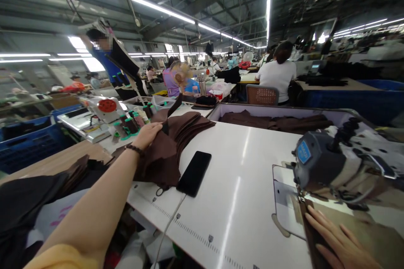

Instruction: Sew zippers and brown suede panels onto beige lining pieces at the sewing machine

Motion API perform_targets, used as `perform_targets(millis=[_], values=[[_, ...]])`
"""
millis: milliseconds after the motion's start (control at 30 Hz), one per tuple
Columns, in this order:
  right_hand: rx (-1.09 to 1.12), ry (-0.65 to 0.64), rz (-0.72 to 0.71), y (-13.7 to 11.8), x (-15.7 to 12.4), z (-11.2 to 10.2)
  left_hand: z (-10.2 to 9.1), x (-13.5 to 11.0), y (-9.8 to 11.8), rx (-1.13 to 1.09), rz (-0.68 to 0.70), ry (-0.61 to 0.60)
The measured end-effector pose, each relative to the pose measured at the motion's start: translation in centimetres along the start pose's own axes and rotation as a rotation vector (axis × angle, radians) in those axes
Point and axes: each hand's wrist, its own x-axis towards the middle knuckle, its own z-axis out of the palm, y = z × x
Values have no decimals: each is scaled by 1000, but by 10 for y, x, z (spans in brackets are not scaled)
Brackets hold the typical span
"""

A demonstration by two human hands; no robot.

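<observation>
My left hand (147,134) reaches out to a stack of brown fabric pieces (181,132) at the far left of the white sewing table (243,176); its fingers close on the top piece near a dark strip. My right hand (337,239) lies flat with fingers stretched out on a brown fabric piece (362,235) under the sewing machine (334,164) at the lower right. A black phone (194,173) with a white cable lies between the stack and the machine.
A tray (221,109) behind the table holds more brown fabric. Thread cones and a machine with a red disc (107,106) stand at the left. Blue bins (28,143) sit far left. Other people work at tables beyond; one in white sits on a chair (261,94).
</observation>
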Motion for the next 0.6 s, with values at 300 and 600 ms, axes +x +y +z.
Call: perform_targets(millis=[300,600], values=[[244,-321,268,-26,28,-54,94,-102,175,-234,609,-577],[317,-403,331,-31,41,-74,149,-175,189,-28,1026,-597]])
